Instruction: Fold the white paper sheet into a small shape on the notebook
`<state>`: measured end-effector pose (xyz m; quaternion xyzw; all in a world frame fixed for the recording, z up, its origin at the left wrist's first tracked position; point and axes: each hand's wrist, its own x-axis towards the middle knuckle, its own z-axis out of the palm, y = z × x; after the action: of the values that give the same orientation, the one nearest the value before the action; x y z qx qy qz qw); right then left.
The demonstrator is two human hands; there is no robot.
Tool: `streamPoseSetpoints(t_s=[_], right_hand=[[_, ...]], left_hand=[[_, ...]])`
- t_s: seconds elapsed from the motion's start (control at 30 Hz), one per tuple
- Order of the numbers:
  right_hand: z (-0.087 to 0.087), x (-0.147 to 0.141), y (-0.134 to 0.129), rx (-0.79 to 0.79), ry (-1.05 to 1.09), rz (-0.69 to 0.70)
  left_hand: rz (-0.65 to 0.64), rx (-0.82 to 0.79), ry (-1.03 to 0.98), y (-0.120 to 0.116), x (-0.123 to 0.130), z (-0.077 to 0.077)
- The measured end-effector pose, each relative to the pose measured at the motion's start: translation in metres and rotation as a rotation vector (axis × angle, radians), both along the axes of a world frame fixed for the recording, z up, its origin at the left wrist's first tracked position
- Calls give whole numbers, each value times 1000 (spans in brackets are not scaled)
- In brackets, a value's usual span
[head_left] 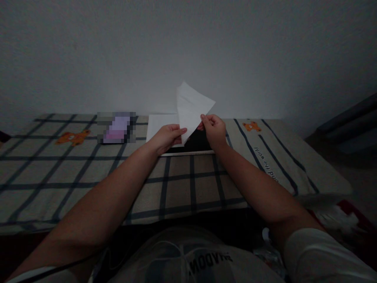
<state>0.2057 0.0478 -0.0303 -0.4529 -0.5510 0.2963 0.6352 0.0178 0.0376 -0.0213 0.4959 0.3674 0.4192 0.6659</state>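
Observation:
A folded white sheet of paper [193, 106] is held up at the centre, its pointed corners rising in front of the wall. My left hand [170, 137] pinches its lower left part, thumb on the near side. At its right edge, my right hand [214, 127] grips the paper between thumb and fingers. Beneath the hands lie a flat white sheet [160, 122] on the left and a black surface [202, 142] with a pale front edge on the right.
A checked cloth [176, 184] with orange bear prints covers the table. Toward the left lies a phone-like object [118, 127], partly pixelated. Behind the table stands a grey wall [188, 47]. Crumpled white and red items [338, 218] are low at the right.

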Motion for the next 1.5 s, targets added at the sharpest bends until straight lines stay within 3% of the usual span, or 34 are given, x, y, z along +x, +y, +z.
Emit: streamPoseSetpoints(t_s=[0.3,0.57,0.83,1.1,1.33,1.5], right_hand=[[-1,1,1,-7,-3,6],[-3,9,10,29,5,-57],[-3,7,9,2,10,-62],[-2,3,3,-16,-14,-7],[-1,4,5,-45,-19,35],[-2,3,5,-69,-20,164]], left_hand=[[11,-8,-8,-2,0,4],[-121,-52,70,-7,2,8],[-60,-50,123,-11,2,14],[29,-54,38,-5,2,5],[-4,-64,25,-3,1,6],[198,-6,-119,2,0,7]])
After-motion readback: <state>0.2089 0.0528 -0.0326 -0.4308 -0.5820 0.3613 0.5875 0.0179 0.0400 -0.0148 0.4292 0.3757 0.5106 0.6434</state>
